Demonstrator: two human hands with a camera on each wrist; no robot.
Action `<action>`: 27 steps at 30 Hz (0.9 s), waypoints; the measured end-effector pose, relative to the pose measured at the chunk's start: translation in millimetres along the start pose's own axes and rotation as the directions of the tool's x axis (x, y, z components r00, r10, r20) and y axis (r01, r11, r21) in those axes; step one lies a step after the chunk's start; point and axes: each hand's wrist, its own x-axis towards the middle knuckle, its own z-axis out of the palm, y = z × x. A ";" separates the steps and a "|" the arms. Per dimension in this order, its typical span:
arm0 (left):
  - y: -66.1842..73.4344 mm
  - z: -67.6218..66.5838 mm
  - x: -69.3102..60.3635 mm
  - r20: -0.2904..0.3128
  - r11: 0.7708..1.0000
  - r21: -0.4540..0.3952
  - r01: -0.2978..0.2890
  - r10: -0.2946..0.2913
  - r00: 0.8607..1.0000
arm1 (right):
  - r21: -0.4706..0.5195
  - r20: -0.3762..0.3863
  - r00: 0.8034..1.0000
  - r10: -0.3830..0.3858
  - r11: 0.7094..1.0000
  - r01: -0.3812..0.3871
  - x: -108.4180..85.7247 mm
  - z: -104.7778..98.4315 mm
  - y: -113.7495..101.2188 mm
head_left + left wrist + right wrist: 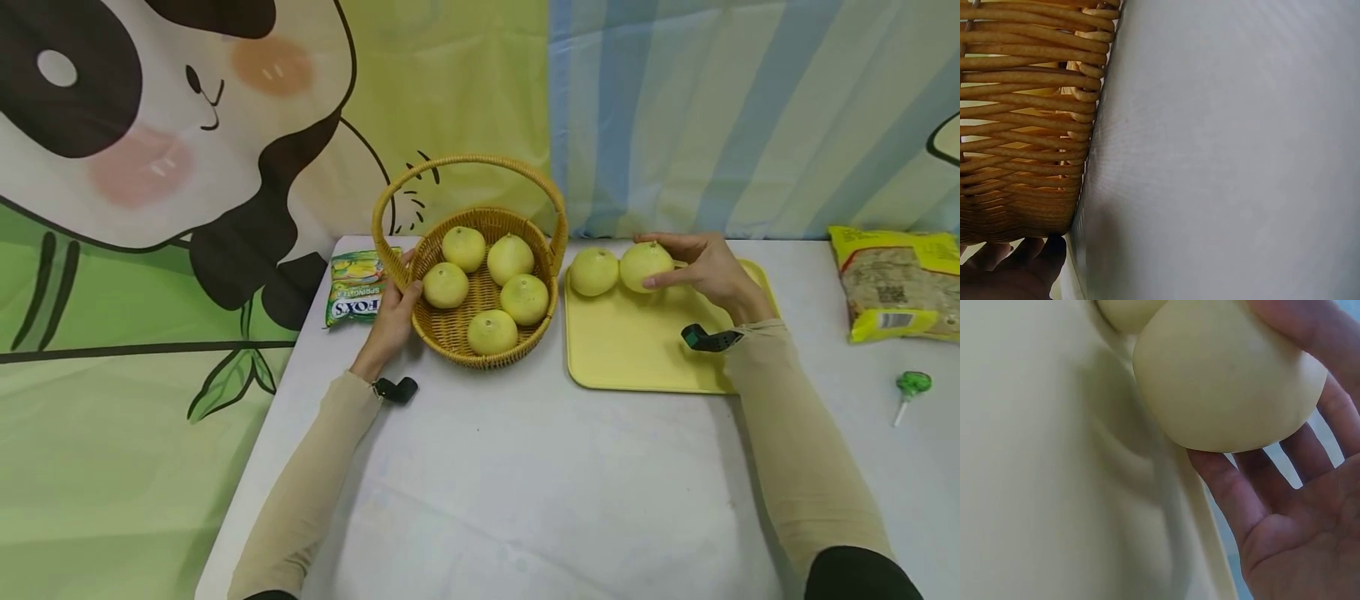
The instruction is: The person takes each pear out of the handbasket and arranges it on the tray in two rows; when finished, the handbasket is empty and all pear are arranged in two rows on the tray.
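Several round pale-yellow fruits (492, 332), like small pomelos, lie in a wicker basket (480, 361) with a tall arched handle. My left hand (393, 321) holds the basket at its left side, thumb by the rim near the handle's foot. In the left wrist view, its fingertips (1054, 250) touch the outer weave (1022, 150). My right hand (708, 271) grips another fruit (647, 265) between thumb and fingers over the yellow tray (637, 358). Another fruit (594, 272) sits beside it at the tray's back left. The right wrist view shows the gripped fruit (1229, 381) close up.
A green FOX'S candy bag (354, 287) lies left of the basket, partly behind my left hand. On the right are a yellow snack packet (896, 283) and a green lollipop (912, 385). A printed curtain (465, 92) hangs along the white table's (525, 483) back edge.
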 end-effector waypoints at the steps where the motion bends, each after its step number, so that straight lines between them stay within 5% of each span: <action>1: 0.2 0.3 0.0 -0.001 1.000 0.002 -0.002 0.002 1.000 | -0.001 0.000 1.000 0.002 1.000 -0.002 0.4 -0.6 2.2; 20: 3.5 1.6 0.6 -0.009 0.999 -0.026 -0.027 0.027 1.000 | -0.050 0.069 0.996 0.049 0.998 -0.046 3.5 -4.1 4.3; 27: 1.7 1.9 -0.1 -0.010 1.000 -0.008 0.000 -0.001 1.000 | -0.140 0.081 0.991 0.106 0.986 -0.094 0.2 -4.5 -6.5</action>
